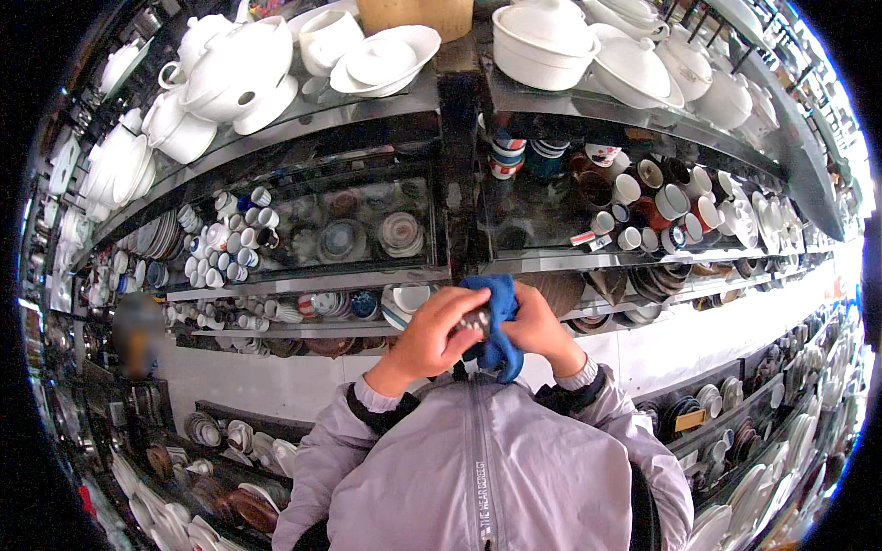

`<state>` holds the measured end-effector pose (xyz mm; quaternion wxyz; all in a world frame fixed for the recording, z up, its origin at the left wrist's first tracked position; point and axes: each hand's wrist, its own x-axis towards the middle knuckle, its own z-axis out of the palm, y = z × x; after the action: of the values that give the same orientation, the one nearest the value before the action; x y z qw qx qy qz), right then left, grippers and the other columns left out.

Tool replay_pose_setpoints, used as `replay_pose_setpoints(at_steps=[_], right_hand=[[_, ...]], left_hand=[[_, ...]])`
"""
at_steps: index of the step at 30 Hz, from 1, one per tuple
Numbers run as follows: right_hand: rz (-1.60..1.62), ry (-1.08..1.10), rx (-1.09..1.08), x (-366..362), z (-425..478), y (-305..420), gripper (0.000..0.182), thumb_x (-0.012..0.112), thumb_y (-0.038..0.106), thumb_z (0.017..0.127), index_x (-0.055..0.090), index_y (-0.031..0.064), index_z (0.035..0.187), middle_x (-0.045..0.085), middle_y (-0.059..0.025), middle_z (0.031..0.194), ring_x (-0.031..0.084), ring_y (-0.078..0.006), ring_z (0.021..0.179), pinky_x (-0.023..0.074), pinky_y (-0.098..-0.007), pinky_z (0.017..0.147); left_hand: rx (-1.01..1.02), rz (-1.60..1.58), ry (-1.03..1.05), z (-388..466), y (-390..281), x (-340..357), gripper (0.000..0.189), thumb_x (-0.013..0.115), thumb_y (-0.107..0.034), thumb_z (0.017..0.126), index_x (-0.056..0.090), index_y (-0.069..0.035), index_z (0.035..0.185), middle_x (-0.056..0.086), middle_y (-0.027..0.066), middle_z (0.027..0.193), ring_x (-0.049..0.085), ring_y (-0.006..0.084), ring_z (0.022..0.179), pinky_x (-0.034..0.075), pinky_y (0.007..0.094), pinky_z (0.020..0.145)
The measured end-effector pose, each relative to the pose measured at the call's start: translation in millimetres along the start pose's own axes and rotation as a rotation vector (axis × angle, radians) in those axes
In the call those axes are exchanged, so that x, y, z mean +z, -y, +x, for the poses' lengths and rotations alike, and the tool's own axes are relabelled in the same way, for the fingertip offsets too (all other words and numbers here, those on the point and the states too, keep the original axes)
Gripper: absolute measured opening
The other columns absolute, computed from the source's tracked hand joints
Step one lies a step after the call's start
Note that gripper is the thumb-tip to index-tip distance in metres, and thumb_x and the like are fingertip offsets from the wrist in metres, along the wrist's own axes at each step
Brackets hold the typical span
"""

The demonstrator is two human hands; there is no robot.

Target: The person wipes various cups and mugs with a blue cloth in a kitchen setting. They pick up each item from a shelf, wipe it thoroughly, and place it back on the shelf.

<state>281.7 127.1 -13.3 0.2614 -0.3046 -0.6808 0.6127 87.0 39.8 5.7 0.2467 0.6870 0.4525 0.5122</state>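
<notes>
In front of my chest, my left hand (pixel 428 335) grips a small dark piece with pale speckles (pixel 475 319), probably ceramic; the fingers cover most of it. My right hand (pixel 539 329) pinches a blue cloth (pixel 506 303), which wraps over the right side of that piece and hangs down below it. Both hands nearly meet at the cloth. Just beyond my left hand, a white bowl (pixel 411 297) sits on the lower shelf of the rack. Above the hands, a stack of round patterned dishes (pixel 401 234) rests on the middle shelf.
White lidded tureens (pixel 238 76) and a white casserole (pixel 544 45) line the top shelf. Small cups (pixel 227 241) and mugs (pixel 672 201) crowd the middle shelf. A dark post (pixel 460 172) divides the rack. A blurred person (pixel 138 334) is at far left. More dishware (pixel 710 399) flanks me.
</notes>
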Motion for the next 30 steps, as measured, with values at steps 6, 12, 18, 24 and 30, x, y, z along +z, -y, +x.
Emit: replay_pose_setpoints(at_steps=[6,12,18,24,30], right_hand=[[-0.393,-0.044,-0.115,-14.7,-7.6,-5.4,0.039,0.077,0.006,0.073,0.068,-0.0016,0.110,0.073,-0.0141,0.087,0.070,-0.0172,0.080,0.0562,-0.0347,0.073],[-0.047,-0.215,-0.107,-10.5,-7.1,-4.4,0.040,0.073,0.003,0.079,0.066,-0.0014,0.118,0.074,-0.0088,0.094,0.070,-0.0160,0.086,0.0570,-0.0336,0.080],[0.066,0.033,-0.033,-16.9,2.1,6.5,0.050,0.073,0.002,0.080,0.062,-0.0002,0.129,0.071,-0.0062,0.111,0.065,-0.0139,0.099,0.0552,-0.0332,0.090],[-0.321,0.072,-0.197,-9.3,9.8,26.9,0.056,0.079,0.006,0.072,0.063,-0.0005,0.125,0.073,-0.0096,0.103,0.068,-0.0171,0.094,0.0566,-0.0355,0.085],[0.028,-0.118,0.021,-1.4,15.3,5.5,0.047,0.073,0.002,0.080,0.063,0.0005,0.126,0.074,-0.0088,0.106,0.070,-0.0161,0.096,0.0575,-0.0344,0.087]], left_hand=[[-0.432,-0.029,-0.225,3.3,8.3,32.2,0.024,0.050,-0.024,0.106,0.058,-0.003,0.114,0.064,0.0149,0.078,0.065,0.0299,0.074,0.049,0.0392,0.069],[-0.238,0.115,-0.024,11.7,-32.7,21.6,0.044,0.066,-0.030,0.098,0.054,-0.003,0.131,0.067,0.0202,0.109,0.071,0.0359,0.087,0.054,0.0426,0.074],[-0.384,0.228,0.267,3.8,-33.7,-2.6,0.053,0.069,-0.031,0.096,0.050,-0.001,0.136,0.069,0.0197,0.105,0.070,0.0386,0.087,0.055,0.0422,0.074],[-0.677,-0.352,0.205,-25.1,-0.9,-5.4,0.044,0.057,-0.036,0.106,0.053,-0.001,0.132,0.070,0.0125,0.094,0.069,0.0194,0.076,0.053,0.0362,0.065],[-0.346,0.053,0.109,-13.2,-11.9,-28.5,0.053,0.069,-0.033,0.099,0.054,-0.002,0.139,0.069,0.0184,0.111,0.068,0.0282,0.093,0.054,0.0378,0.085]])
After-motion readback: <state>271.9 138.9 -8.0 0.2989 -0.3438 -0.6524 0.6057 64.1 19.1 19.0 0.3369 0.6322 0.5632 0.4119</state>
